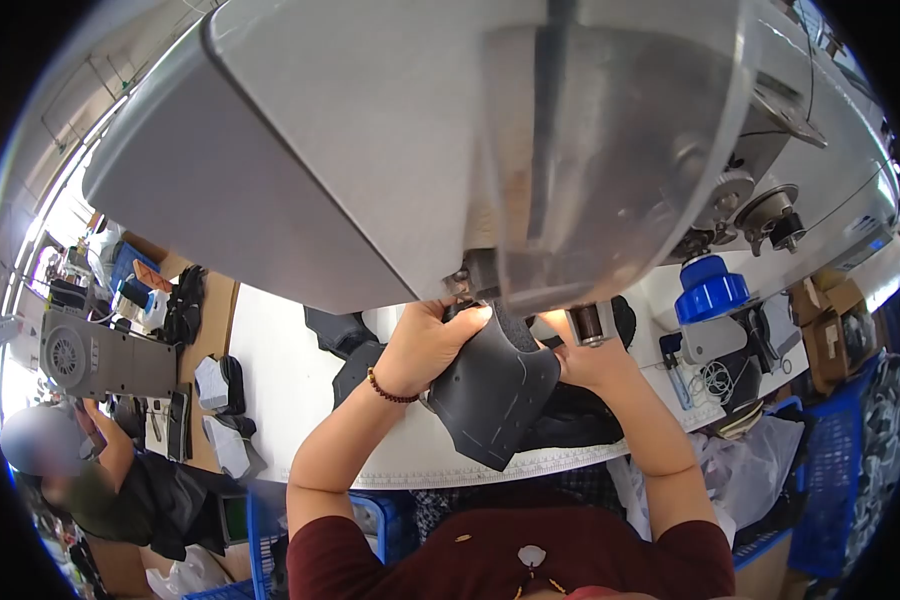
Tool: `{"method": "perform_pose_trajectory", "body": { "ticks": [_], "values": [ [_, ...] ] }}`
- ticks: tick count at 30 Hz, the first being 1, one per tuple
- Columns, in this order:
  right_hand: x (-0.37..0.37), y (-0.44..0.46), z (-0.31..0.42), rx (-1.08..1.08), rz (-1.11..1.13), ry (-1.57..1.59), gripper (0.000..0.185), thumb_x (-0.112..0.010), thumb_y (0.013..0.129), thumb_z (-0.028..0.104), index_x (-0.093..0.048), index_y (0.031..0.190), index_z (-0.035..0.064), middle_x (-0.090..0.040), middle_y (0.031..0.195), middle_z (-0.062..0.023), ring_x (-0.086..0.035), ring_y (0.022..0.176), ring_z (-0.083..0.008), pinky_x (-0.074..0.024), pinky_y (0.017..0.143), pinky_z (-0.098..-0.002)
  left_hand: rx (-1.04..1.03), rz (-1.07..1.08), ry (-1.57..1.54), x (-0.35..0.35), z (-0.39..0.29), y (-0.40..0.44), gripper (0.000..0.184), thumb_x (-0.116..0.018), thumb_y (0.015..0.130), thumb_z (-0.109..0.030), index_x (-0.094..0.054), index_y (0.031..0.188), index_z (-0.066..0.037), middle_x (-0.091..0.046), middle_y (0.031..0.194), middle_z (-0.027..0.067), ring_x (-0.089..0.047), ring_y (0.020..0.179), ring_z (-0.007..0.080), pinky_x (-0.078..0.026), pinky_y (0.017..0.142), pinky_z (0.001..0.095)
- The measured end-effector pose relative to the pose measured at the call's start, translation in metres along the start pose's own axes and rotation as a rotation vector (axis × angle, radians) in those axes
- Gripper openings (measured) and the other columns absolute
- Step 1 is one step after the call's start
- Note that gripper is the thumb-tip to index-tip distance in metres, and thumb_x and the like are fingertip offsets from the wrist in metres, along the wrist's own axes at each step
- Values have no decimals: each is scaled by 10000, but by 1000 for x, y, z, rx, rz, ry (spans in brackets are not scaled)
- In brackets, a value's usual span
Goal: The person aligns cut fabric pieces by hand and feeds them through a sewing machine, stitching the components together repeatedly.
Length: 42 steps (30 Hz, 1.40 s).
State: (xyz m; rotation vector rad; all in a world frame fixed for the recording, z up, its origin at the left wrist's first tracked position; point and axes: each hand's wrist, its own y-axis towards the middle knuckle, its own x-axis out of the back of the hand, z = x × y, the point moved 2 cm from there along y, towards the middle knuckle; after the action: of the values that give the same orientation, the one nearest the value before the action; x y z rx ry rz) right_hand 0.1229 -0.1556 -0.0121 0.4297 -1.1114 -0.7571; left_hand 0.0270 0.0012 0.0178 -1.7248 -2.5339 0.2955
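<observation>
A dark grey shoe upper (495,395) with stitched lines hangs under the sewing machine (310,150), its curved edge near the needle area. My left hand (425,345) grips its left edge, thumb on top and the other fingers mostly hidden. On the opposite side, my right hand (582,362) holds the upper's right edge; its fingertips are partly covered by the upper and a metal machine part (589,325). A clear plastic shield (620,170) hides part of the sewing point. More dark pieces (340,332) lie left of my left hand.
The white table (280,400) has a ruler strip along its front edge. A blue knob (710,290) sits on the machine's right. Scissors-like tools (677,375) and cord (715,382) lie at right, near a blue crate (835,470). Another person (110,490) works at left.
</observation>
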Motion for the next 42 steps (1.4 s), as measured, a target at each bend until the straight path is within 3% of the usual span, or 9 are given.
{"method": "perform_pose_trajectory", "body": {
  "ticks": [6, 9, 15, 16, 17, 20, 24, 36, 42],
  "values": [
    [2, 5, 1, 75, -38, -49, 372, -682, 646, 231, -626, 1000, 130, -588, 1041, -93, -543, 961, -309, -439, 789, -389, -136, 80, 12, 0, 4, 1, 109, -593, 806, -70, -617, 857, 23, -614, 767, 39, -565, 627, 64, -475, 552, 187],
    [4, 5, 4, 74, -34, 33, 406, -684, 627, 195, -615, 1017, 107, -562, 1097, -117, -530, 981, -326, -428, 828, -404, 47, 78, 32, 11, 11, 3, 160, -602, 811, -79, -602, 929, 30, -621, 814, 60, -580, 684, 84, -490, 604, 209],
    [16, -16, 19, -30, -189, 31, 462, -722, 590, 129, -597, 1029, 53, -501, 1152, -147, -495, 1020, -328, -427, 848, -392, -45, 33, -195, 0, 18, -21, 534, -595, 823, -64, -305, 1255, 59, -538, 1113, 140, -550, 962, 144, -453, 837, 272],
    [21, -19, 25, -65, -169, 54, 428, -733, 619, 102, -600, 1021, 48, -556, 1039, -120, -539, 931, -274, -452, 783, -342, -118, 65, -178, -4, 21, -22, 605, -594, 817, -47, -223, 1284, 50, -495, 1180, 163, -537, 1020, 165, -431, 891, 283],
    [18, -23, 26, -156, -104, 229, 396, -728, 644, 103, -603, 1016, 45, -569, 988, -108, -549, 885, -248, -456, 750, -321, -283, 12, 33, -3, 29, -16, 618, -624, 792, -41, -248, 1275, 44, -523, 1141, 165, -554, 1012, 181, -445, 886, 292],
    [3, -31, 25, -373, -37, 772, 239, -679, 775, 112, -622, 983, 9, -606, 772, -39, -558, 678, -88, -445, 596, -210, -104, 98, -160, -12, 5, -23, 662, -741, 715, -97, -342, 1222, 48, -558, 1057, 119, -566, 949, 161, -472, 828, 275],
    [-7, -39, 22, -542, -33, 1091, 179, -612, 833, 73, -623, 964, -48, -613, 796, -16, -526, 669, -22, -429, 578, -167, -196, 202, 65, -2, 12, -16, 663, -771, 684, -125, -380, 1192, 43, -567, 1037, 106, -566, 938, 147, -471, 822, 270],
    [-10, -40, 16, -514, -13, 1122, 144, -569, 861, 96, -619, 929, -21, -590, 796, -2, -493, 669, -25, -412, 599, -184, -163, 177, -13, -5, 13, -16, 608, -732, 710, -77, -389, 1199, 36, -562, 1046, 110, -560, 954, 147, -475, 831, 271],
    [7, -26, 17, -526, 125, 869, 184, -574, 864, 148, -619, 771, -4, -503, 599, 36, -407, 552, -12, -324, 488, -182, -218, 151, -59, -10, 9, -19, 570, -685, 726, -28, -381, 1205, 33, -568, 1052, 104, -573, 924, 134, -475, 814, 262]
  ]
}}
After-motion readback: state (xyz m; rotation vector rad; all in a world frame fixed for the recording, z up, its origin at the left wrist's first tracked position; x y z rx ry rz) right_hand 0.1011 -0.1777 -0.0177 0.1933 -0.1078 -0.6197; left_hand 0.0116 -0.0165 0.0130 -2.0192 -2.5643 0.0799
